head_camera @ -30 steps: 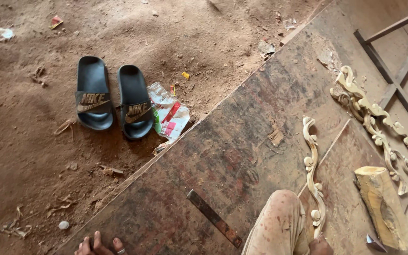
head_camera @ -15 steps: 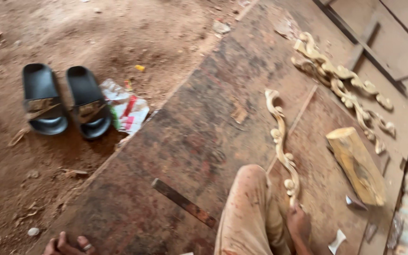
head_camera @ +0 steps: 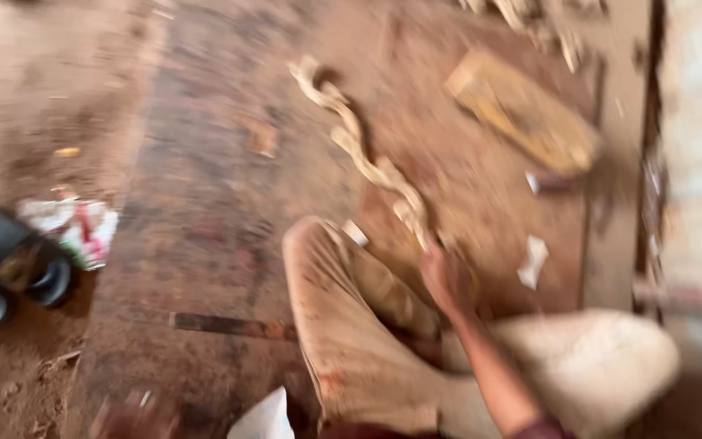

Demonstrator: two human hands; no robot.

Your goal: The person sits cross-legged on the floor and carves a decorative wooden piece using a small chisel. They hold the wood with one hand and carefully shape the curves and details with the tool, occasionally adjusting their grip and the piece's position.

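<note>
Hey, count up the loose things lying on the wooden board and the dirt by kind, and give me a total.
Carved wooden scroll, touched by a hand: 1
Wooden block: 1
Black sandals: 2
Crumpled wrapper: 1
White scrap: 1
Flat metal strip: 1
Total: 7
The picture is blurred, so smaller bits may be missed.

Your hand [head_camera: 446, 280] rests at the near end of the carved wooden scroll [head_camera: 365, 158], which lies on the dusty wooden surface [head_camera: 205, 203]. Your bent knees flank it. A wood block [head_camera: 522, 110] lies beyond, black sandals [head_camera: 2, 272] far left. The view is blurred.
</note>
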